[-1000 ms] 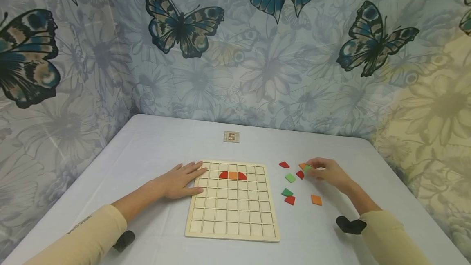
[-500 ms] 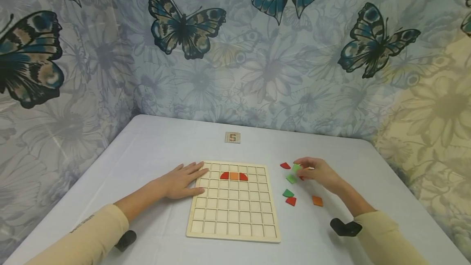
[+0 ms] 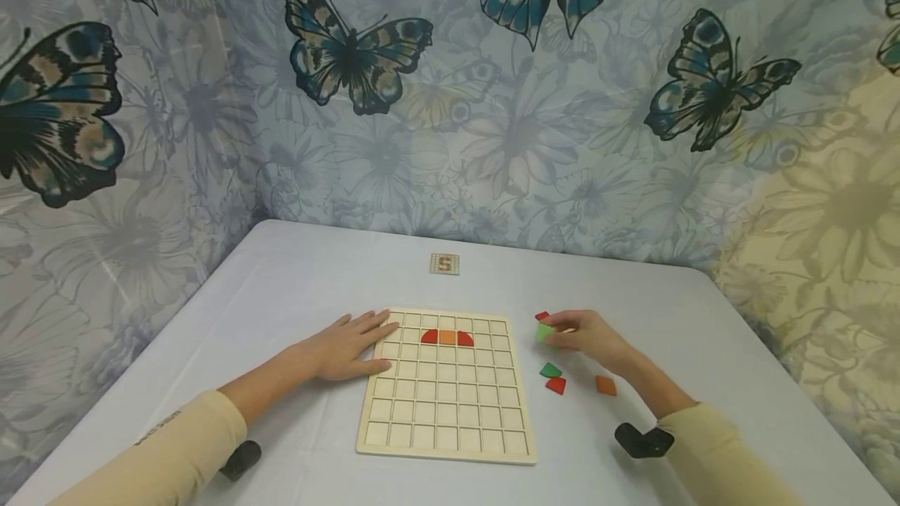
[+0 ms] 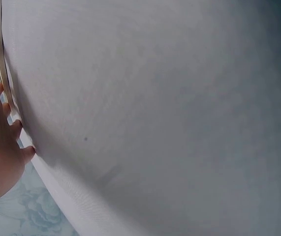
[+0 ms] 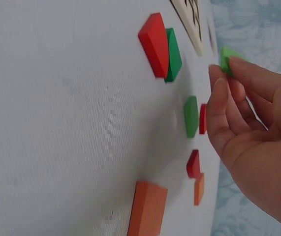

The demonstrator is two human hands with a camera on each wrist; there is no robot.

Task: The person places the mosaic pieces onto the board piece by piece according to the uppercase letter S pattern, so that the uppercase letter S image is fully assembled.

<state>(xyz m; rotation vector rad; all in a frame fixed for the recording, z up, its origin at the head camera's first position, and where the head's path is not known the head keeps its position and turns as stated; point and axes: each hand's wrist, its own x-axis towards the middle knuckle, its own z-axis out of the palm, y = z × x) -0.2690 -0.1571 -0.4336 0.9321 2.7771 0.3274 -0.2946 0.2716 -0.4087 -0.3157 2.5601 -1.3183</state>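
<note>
My left hand (image 3: 344,346) lies flat with straight fingers at the left edge of a pale wooden grid board (image 3: 446,436). In the board's upper part, an orange square tile (image 3: 447,337) sits between two rounded red tiles, one on its left (image 3: 430,336) and one on its right (image 3: 465,339). To the right of the board, my right hand (image 3: 589,336) pinches a light green tile (image 3: 544,333) between thumb and fingers. The right wrist view shows this green tile (image 5: 225,60) raised above the tabletop. Another light green tile (image 5: 191,117) lies below, hidden by the hand in the head view.
Loose tiles lie right of the board: dark green (image 3: 551,370), red (image 3: 556,386) and orange (image 3: 606,386). Beyond the fingertips is a red tile (image 3: 542,316). A small patterned card (image 3: 444,264) lies at the back of the white table (image 3: 302,272). Butterfly-print cloth hangs behind.
My right hand has carried the light green tile left over the loose tiles, toward the board. My left hand has stayed at the board's edge, and the tiles on the board are unchanged.
</note>
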